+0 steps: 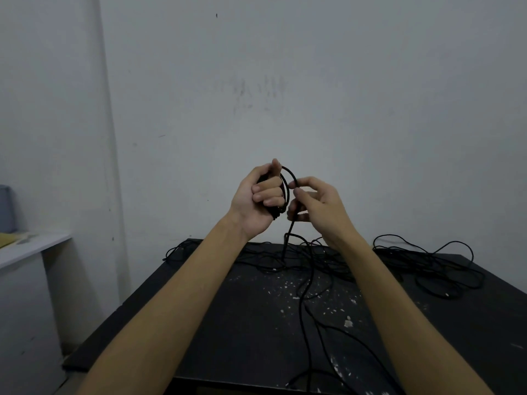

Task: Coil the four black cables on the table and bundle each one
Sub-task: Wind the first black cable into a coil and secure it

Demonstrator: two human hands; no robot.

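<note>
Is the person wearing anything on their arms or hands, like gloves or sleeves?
No. Both forearms are bare as far as the picture shows, with no sleeves in sight. The left hand and right hand have no gloves, and no rings, watch or bracelet can be seen. The fingernails look short and plain.

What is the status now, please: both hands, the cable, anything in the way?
Left hand grips small coil. Right hand pinches its strand. Loose cables tangled on table.

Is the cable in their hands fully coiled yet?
Partly: the left hand holds loops of cable; its tail hangs from the right hand to the table.
</note>
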